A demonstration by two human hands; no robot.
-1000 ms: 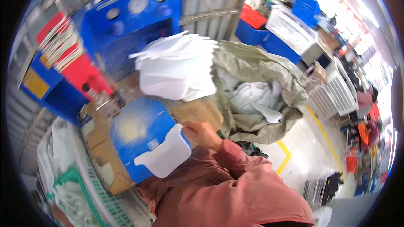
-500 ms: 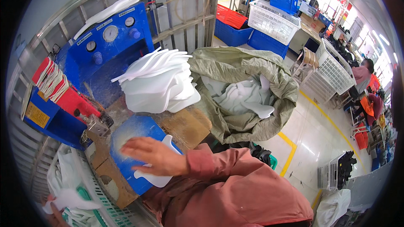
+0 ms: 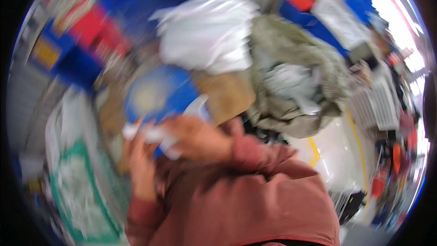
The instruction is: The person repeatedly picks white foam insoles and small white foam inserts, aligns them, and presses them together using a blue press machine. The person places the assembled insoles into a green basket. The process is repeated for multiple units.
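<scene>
The view is smeared by motion. At the near edge of the blue round-ended board [image 3: 175,79], my left hand [image 3: 142,161] grips a thin white curved piece [image 3: 154,135], fingers up. My right hand [image 3: 198,139] comes in from the right over the board, its fingertips at the other end of that piece; blur hides whether they close on it. A second white curved piece [image 3: 198,105] lies on the board, partly covered by my right hand. Pale dust coats part of the board.
Beyond the board is a stack of white pieces [image 3: 205,36]. To the right stands an olive sack [image 3: 296,118] holding more. A red part [image 3: 98,32] of the blue machine rises at far left; a green-rimmed basket [image 3: 57,191] is at lower left.
My left hand has come from over the basket at lower left to the board, bringing the white piece to my right hand. The whole view has shifted with my head.
</scene>
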